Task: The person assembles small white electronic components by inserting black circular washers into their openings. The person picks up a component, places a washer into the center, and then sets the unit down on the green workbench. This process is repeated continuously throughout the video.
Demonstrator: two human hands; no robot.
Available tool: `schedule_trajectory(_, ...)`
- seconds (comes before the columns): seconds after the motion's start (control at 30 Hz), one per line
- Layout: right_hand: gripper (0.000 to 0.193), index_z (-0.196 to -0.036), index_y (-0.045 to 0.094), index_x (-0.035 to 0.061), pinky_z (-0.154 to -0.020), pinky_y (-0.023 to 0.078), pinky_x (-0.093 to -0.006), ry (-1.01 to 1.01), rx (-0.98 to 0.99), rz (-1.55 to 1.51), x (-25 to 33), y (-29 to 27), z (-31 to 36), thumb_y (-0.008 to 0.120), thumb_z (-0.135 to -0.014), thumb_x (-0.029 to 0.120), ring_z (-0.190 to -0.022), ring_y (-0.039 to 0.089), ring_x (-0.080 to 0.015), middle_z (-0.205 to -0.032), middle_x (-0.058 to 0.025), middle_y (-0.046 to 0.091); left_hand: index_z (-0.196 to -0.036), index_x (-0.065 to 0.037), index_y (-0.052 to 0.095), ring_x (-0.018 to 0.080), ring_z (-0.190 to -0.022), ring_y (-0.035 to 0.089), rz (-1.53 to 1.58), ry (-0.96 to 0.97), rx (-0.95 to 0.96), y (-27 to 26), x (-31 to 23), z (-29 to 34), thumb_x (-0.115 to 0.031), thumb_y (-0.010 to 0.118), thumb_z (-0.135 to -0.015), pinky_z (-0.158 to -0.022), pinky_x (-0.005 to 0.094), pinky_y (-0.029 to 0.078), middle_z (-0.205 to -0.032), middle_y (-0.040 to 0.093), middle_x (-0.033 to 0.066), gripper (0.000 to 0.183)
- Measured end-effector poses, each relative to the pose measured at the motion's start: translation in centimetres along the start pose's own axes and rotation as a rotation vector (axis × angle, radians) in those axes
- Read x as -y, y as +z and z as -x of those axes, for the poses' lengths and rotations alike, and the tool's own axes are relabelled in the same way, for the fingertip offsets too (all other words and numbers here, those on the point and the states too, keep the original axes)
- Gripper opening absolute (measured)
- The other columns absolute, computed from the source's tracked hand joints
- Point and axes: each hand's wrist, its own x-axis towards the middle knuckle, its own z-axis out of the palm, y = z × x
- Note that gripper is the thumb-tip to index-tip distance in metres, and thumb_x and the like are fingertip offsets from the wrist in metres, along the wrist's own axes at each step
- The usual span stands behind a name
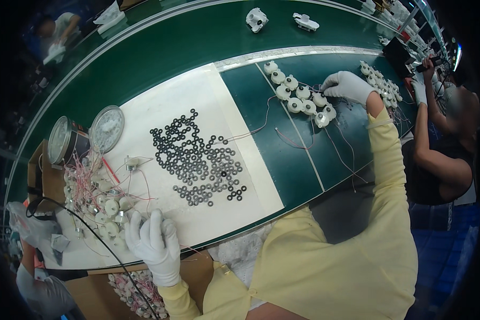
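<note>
My right hand (348, 87), in a white glove, reaches over the green part of the table. Its fingers are pressed together at the edge of a small white motor (319, 100) in a cluster of similar motors with thin wires. My left hand (153, 244), also gloved, is beside a heap of wired white motors (111, 207) at the left. Its fingers are apart and slightly bent, and no object shows in them. Between the hands, many small black rings (189, 160) lie spread on the white sheet (240, 176).
A round tin (69, 141) and its lid (107, 128) stand behind the heap. More motors (380, 82) lie at the far right, near a co-worker (442, 144). A black cable (90, 229) crosses the left. White housings (256, 20) lie on the green surface beyond. Below the table edge, a box (90, 293) holds motors.
</note>
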Motion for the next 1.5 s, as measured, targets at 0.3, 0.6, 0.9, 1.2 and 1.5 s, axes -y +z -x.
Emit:
schedule_trajectory(0.3, 0.04, -0.12, 0.073, -0.0007, -0.091, 0.054, -0.0334, -0.03, -0.292, 0.056, -0.1, -2.7, 2.9, 0.064, -0.102, 0.034, -0.099, 0.072, -0.0229, -0.108, -0.0139, 0.078, -0.131, -0.01, 0.064, 0.0385, -0.119, 0.059, -0.005, 0.006, 0.021, 0.0, 0.0, -0.1, -0.019, 0.07, -0.096, -0.106, 0.0571, 0.041, -0.108, 0.066, 0.0063, 0.036)
schedule_trajectory(0.6, 0.048, -0.135, 0.068, 0.0117, -0.104, 0.051, -0.0433, -0.467, -0.363, 0.329, 10.1, 2.4, -6.9, 0.055, -0.105, 0.047, -0.127, 0.061, -0.0346, -0.133, -0.015, 0.068, -0.131, -0.01, 0.064, 0.0383, -0.117, 0.06, -0.019, 0.012, 0.005, 0.1, 0.1, -0.2, -0.018, 0.071, -0.095, -0.106, 0.056, 0.042, -0.108, 0.067, 0.0064, 0.038)
schedule_trajectory(0.9, 0.045, -0.126, 0.073, 0.0049, -0.094, 0.053, -0.036, -0.42, -0.031, -0.121, 7.0, 3.2, -7.2, 0.054, -0.109, 0.042, -0.101, 0.069, -0.0283, -0.109, -0.0149, 0.077, -0.128, -0.009, 0.065, 0.0379, -0.115, 0.061, -0.014, -0.021, 0.014, 0.1, -0.2, -0.3, -0.017, 0.07, -0.094, -0.104, 0.055, 0.042, -0.104, 0.068, 0.0069, 0.036)
schedule_trajectory(1.2, 0.04, -0.128, 0.071, 0.0068, -0.094, 0.055, -0.037, -0.417, -0.189, -0.007, 6.7, 3.7, -5.0, 0.057, -0.107, 0.038, -0.105, 0.07, -0.0309, -0.115, -0.0124, 0.074, -0.126, -0.008, 0.066, 0.0382, -0.111, 0.061, -0.02, -0.018, 0.005, 0.0, -0.3, -0.6, -0.017, 0.069, -0.094, -0.103, 0.0546, 0.043, -0.1, 0.068, 0.0072, 0.033)
schedule_trajectory(1.5, 0.044, -0.145, 0.06, 0.01, -0.1, 0.053, -0.0351, -0.331, 0.042, -0.231, 7.2, 3.7, -5.2, 0.056, -0.109, 0.034, -0.115, 0.068, -0.0249, -0.128, -0.0127, 0.07, -0.129, -0.009, 0.066, 0.038, -0.115, 0.061, 0.017, -0.013, -0.015, 0.0, -0.2, -0.5, -0.017, 0.07, -0.096, -0.105, 0.0569, 0.042, -0.105, 0.069, 0.006, 0.035)
